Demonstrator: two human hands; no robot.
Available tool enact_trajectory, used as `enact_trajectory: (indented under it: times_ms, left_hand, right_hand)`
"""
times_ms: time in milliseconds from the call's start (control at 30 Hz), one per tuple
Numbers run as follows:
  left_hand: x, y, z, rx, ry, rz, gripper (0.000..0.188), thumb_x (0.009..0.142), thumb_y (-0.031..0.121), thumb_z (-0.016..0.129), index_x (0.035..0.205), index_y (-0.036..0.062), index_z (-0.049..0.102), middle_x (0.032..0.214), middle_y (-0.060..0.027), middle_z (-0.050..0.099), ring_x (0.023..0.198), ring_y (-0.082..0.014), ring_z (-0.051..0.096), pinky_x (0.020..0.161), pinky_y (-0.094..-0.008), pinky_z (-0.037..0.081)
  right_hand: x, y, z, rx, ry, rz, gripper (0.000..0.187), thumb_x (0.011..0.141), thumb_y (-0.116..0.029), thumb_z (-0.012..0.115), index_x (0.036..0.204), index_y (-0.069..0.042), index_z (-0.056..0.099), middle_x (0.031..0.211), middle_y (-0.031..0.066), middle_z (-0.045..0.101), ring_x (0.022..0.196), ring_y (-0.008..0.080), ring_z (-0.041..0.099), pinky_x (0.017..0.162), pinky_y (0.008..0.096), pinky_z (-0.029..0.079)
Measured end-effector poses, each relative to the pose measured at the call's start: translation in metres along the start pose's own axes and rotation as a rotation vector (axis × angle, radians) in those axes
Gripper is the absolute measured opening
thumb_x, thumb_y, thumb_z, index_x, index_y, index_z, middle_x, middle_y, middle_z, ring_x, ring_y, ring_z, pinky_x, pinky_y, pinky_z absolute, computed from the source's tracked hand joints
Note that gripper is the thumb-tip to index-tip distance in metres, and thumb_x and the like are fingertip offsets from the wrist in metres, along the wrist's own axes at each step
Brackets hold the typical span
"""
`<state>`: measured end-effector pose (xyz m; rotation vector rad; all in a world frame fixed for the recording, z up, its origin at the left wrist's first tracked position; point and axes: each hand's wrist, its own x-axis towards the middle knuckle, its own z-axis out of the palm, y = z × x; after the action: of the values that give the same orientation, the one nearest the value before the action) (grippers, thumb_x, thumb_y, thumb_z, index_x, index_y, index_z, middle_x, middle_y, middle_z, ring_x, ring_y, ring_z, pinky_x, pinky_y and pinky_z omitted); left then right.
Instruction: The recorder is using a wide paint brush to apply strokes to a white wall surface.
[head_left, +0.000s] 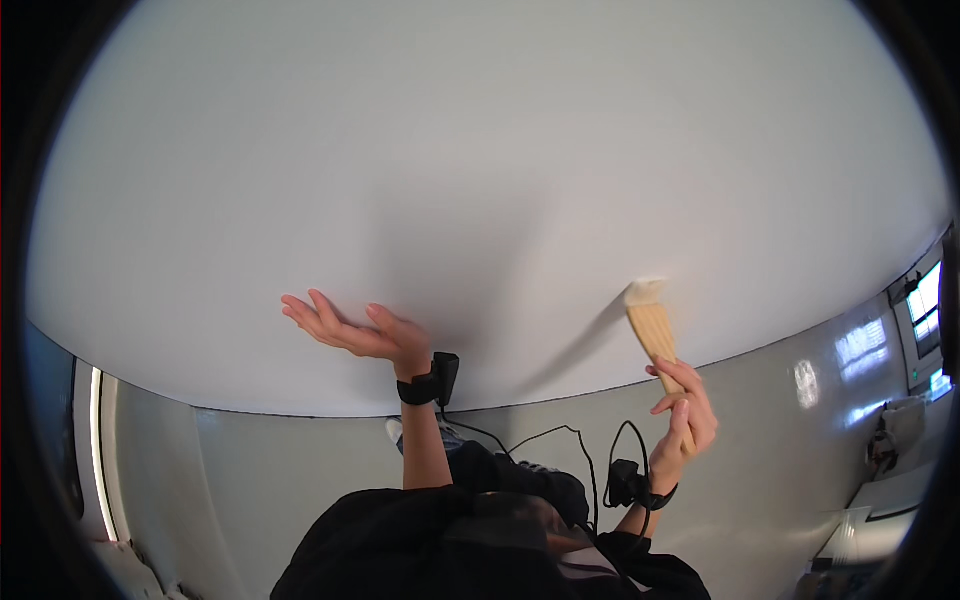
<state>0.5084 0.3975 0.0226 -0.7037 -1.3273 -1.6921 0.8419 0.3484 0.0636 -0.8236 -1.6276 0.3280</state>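
A wooden-handled flat brush is gripped by its handle in my right hand. Its pale bristles touch the white wall, and its shadow slants down to the left. My left hand is raised near the same wall, holding nothing, with fingers stretched out and slightly spread. Each wrist wears a black strap with a small black device; the left one and the right one both have a cable. Whether the left palm touches the wall cannot be made out.
Black cables hang loosely between my wrists, in front of my body. Below the wall's lower edge lies a grey, glossy floor. Windows show at the far right, and a bright vertical strip at the left.
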Motion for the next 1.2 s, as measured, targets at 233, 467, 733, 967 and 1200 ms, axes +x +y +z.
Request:
enact_trajectory:
  times_ms: [233, 467, 733, 967, 1200]
  left_hand:
    - [0.003, 0.003, 0.0, -0.004, -0.002, 0.009, 0.061, 0.1, 0.031, 0.045, 0.15, -0.0013, 0.041, 0.164, -0.0261, 0.023, 0.154, -0.0437, 0.014, 0.121, -0.0613, 0.013]
    - [-0.003, -0.002, -0.002, 0.016, -0.012, 0.016, 0.06, 0.1, 0.031, 0.044, 0.15, -0.0023, 0.041, 0.163, -0.0267, 0.024, 0.154, -0.0446, 0.014, 0.121, -0.0624, 0.012]
    - [-0.003, -0.001, -0.001, 0.018, -0.011, 0.01, 0.06, 0.1, 0.03, 0.043, 0.15, -0.0033, 0.04, 0.163, -0.027, 0.025, 0.154, -0.044, 0.014, 0.121, -0.0623, 0.012]
    - [0.0, -0.001, -0.001, 0.007, 0.001, 0.02, 0.059, 0.099, 0.028, 0.043, 0.15, -0.0038, 0.04, 0.163, -0.0265, 0.025, 0.154, -0.0434, 0.017, 0.122, -0.0614, 0.012]
    - [-0.005, -0.002, 0.0, 0.019, -0.02, -0.007, 0.06, 0.1, 0.029, 0.043, 0.15, -0.003, 0.04, 0.163, -0.0263, 0.024, 0.154, -0.0431, 0.016, 0.122, -0.0616, 0.013]
  right_hand:
    - [-0.021, 0.014, 0.005, 0.029, -0.139, 0.249, 0.04, 0.099, -0.015, 0.049, 0.064, 0.005, 0.054, 0.101, 0.0244, 0.073, 0.085, 0.0323, 0.071, 0.098, 0.0495, 0.049]
    - [0.001, -0.008, -0.007, 0.197, 0.029, -0.069, 0.04, 0.098, -0.021, 0.049, 0.065, 0.002, 0.053, 0.102, 0.0341, 0.069, 0.091, 0.0388, 0.072, 0.109, 0.0627, 0.041]
    - [0.018, -0.016, 0.009, -0.029, 0.001, -0.126, 0.044, 0.099, -0.021, 0.045, 0.064, 0.004, 0.054, 0.11, 0.0337, 0.069, 0.104, 0.0435, 0.07, 0.11, 0.0608, 0.042]
    - [-0.01, 0.005, 0.01, 0.024, -0.147, 0.17, 0.045, 0.099, -0.017, 0.047, 0.061, 0.005, 0.054, 0.103, 0.0267, 0.073, 0.094, 0.0341, 0.073, 0.11, 0.0564, 0.044]
    - [-0.015, -0.001, 0.001, 0.246, -0.193, 0.195, 0.043, 0.098, -0.017, 0.048, 0.061, 0.004, 0.052, 0.097, 0.0289, 0.072, 0.098, 0.0377, 0.072, 0.105, 0.0609, 0.048]
